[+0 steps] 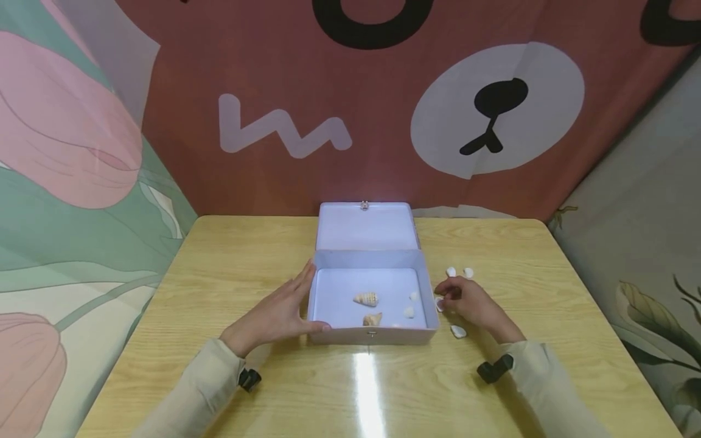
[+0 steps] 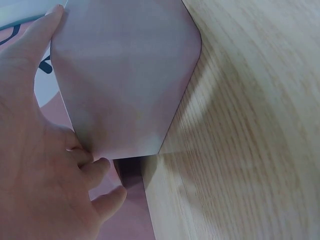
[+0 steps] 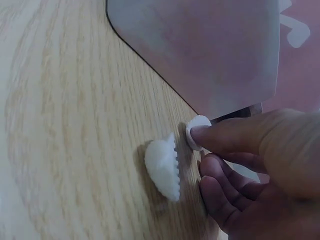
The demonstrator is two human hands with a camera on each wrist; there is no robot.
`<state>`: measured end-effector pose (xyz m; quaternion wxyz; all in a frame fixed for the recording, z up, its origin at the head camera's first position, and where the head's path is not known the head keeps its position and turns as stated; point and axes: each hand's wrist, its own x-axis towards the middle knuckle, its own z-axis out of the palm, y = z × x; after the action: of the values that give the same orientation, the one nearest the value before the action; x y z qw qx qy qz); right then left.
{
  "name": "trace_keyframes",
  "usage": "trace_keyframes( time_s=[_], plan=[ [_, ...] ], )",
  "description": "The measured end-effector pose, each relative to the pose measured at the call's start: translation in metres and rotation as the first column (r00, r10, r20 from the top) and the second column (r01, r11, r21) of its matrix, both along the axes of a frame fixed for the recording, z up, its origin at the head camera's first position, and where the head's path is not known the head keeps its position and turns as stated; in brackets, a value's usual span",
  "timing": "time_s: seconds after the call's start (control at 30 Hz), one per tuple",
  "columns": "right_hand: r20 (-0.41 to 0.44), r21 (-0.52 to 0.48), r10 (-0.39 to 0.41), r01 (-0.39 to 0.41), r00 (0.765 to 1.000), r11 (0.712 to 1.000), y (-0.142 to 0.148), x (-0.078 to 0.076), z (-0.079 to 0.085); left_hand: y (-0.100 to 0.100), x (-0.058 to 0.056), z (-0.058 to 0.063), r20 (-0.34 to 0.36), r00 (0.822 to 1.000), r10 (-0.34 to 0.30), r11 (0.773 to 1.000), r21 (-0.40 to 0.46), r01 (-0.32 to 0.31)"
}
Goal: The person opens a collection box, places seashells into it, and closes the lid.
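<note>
A pale box (image 1: 374,336) stands with its lid (image 1: 366,228) raised at the back. My left hand (image 1: 282,307) grips the box's left side, thumb over the front corner; the left wrist view shows its fingers curled at the wall's other end. Beyond the box's right wall, my right hand (image 1: 473,304) pinches a small white seashell (image 3: 201,121), thumb on its face, low over the table. Another white seashell (image 3: 162,167) with a toothed edge lies beside those fingers. Inside the box are a spiral shell (image 1: 366,298), a brownish shell (image 1: 372,319) and several white shells (image 1: 409,312).
Two white shells, a left one (image 1: 451,271) and a right one (image 1: 468,272), lie behind my right hand. The wooden table (image 1: 246,243) ends at a printed cloth (image 1: 274,176) hanging behind it. A metal clasp (image 1: 364,205) tops the lid.
</note>
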<state>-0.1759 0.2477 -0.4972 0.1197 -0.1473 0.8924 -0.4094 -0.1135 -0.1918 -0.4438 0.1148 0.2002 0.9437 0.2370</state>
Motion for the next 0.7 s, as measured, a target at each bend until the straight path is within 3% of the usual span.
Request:
trace_keyframes(
  time_s=[0.5,0.7],
  plan=[
    [-0.024,0.073,-0.051,0.053,0.998,0.996,-0.0044,0.0027,0.0018,0.0002,0.0004,0.0016,0.004,1.000,-0.002,1.000,0.005,0.002],
    [-0.001,0.027,-0.091,0.091,0.996,0.996,-0.0014,0.0027,0.0041,0.0007,0.0007,0.0020,0.011,1.000,0.002,1.000,0.011,-0.002]
  ],
)
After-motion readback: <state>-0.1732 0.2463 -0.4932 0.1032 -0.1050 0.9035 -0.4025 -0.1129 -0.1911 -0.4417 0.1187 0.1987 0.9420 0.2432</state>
